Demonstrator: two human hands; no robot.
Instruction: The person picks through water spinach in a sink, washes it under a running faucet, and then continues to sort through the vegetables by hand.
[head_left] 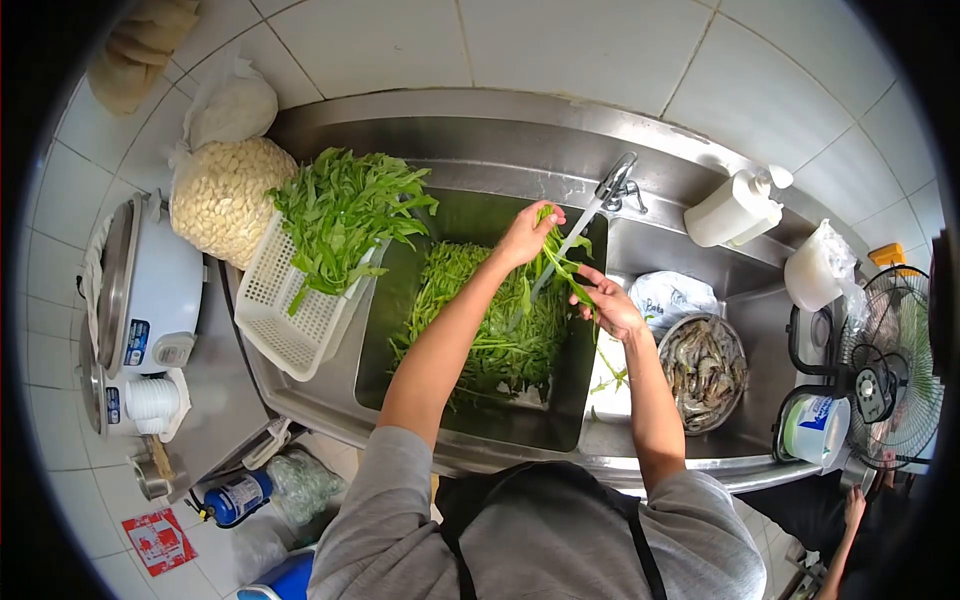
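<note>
1. Left hand point(527, 235) is closed on the upper end of a leafy green stem point(560, 262), raised over the sink point(470, 415), apparently so the faucet point(612, 186) stream runs down it.
2. Right hand point(610, 305) pinches the stem's lower end, keeping it taut beneath the water.
3. Loose greens point(490, 320) fill the sink basin, evidently soaking.
4. A white basket point(285, 320) tilted on the sink's left rim holds more greens point(345, 215), likely so they drain.
5. A shrimp bowl point(705, 370) sits right, kept apart.
</note>
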